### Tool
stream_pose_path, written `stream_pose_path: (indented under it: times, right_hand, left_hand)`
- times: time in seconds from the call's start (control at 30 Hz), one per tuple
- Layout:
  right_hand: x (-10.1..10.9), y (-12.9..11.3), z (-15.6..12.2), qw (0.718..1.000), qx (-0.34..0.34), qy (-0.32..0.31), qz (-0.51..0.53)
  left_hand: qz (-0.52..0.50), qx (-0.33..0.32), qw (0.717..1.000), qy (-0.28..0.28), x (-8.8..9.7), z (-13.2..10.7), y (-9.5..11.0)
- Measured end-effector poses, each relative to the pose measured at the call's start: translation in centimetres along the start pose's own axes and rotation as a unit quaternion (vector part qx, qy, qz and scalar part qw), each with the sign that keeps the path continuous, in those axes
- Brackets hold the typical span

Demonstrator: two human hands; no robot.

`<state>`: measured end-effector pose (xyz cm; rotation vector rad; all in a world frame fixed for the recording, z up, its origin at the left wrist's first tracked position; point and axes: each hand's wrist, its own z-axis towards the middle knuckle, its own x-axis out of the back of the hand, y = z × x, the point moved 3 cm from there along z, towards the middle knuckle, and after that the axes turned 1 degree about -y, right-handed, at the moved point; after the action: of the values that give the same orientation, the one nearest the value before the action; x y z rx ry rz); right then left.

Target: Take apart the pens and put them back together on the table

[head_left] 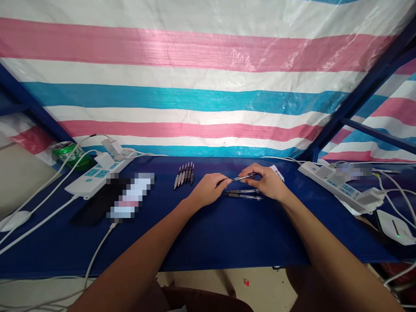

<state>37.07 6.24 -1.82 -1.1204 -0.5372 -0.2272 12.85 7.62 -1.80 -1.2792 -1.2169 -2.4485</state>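
Between my two hands a clear-barrelled pen [242, 177] lies almost level, just above the blue tabletop [240, 234]. My left hand [209, 188] pinches its left end, thumb and forefinger pressed together. At the other end, the fingers of my right hand [268, 182] are closed round the barrel. Two more pens [243, 196] with dark grips lie side by side on the table just below my hands. Left of my left hand is a neat row of several pens [184, 174] with dark and grey barrels. A small white item [277, 172] shows partly behind my right hand.
Power strips stand at left [100, 173] and right [341, 186], with white cables running off them. A green can [69, 154] is at the back left. A blurred phone-like object [131, 197] lies nearer. A white device [394, 227] sits at right. Striped sheeting [195, 99] hangs behind.
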Motion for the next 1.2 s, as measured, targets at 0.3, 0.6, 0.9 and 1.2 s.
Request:
stream_pose_path:
  times: [0.3, 0.6, 0.9, 1.2]
  right_hand:
    - [-0.6, -0.6, -0.3, 0.993, -0.072, -0.071, 0.061]
    - [1.0, 0.1, -0.1, 0.999, -0.028, -0.012, 0.012]
    - [2.5, 1.3, -0.1, 0.995, -0.045, 0.075, -0.046]
    - [3.2, 2.1, -0.2, 0.98, -0.09, 0.09, -0.151]
  left_hand:
    - [0.003, -0.021, 1.0, 0.0, 0.0, -0.1, 0.5]
    - [0.001, 0.017, 1.0, 0.017, 0.2, -0.1, -0.4]
    - [0.074, 0.067, 0.991, 0.088, 1.5, -0.5, -1.5]
    - [0.312, 0.15, 0.925, 0.156, 3.2, -1.7, -3.1]
